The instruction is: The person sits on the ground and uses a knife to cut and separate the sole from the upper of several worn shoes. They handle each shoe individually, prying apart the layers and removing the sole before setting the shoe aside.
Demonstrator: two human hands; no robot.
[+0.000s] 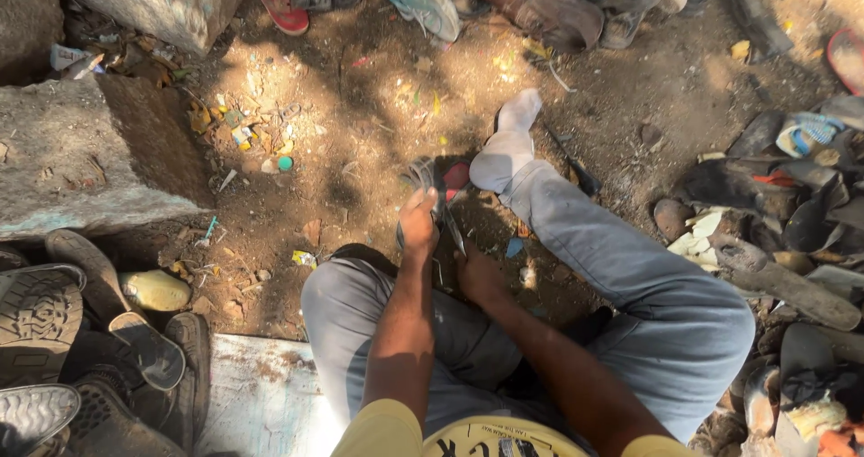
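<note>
1. Sitting on the dirt in grey trousers (648,304), the person works low between the knees, over a white board (261,403) lying near-left; any dropped piece would fall into shadow there and be hard to find.
2. Reaching forward, the left hand (418,223) has its fingers curled over the top of a dark shoe (441,187) with a red patch and pale strands at its far edge. The shoe sits just in front of both hands, near the socked foot (504,147). How firm the hold is I cannot tell; a loose hold could let the shoe twist away.
3. Lower and to the right, the right hand (477,277) seems closed around a thin metal tool (453,232) that points up toward the shoe. Its fingers are in shadow, so I cannot tell exactly how they pinch. A slip of the tool could jab the left hand, which lies right beside it.
4. Old shoes (54,331) crowd the near left and a shoe pile (792,214) the right; a sideways move of the elbow could knock into them.
5. Farther off, a grey stone block (81,160) and littered dirt ground (360,88) offer no clean place to set anything down.
</note>
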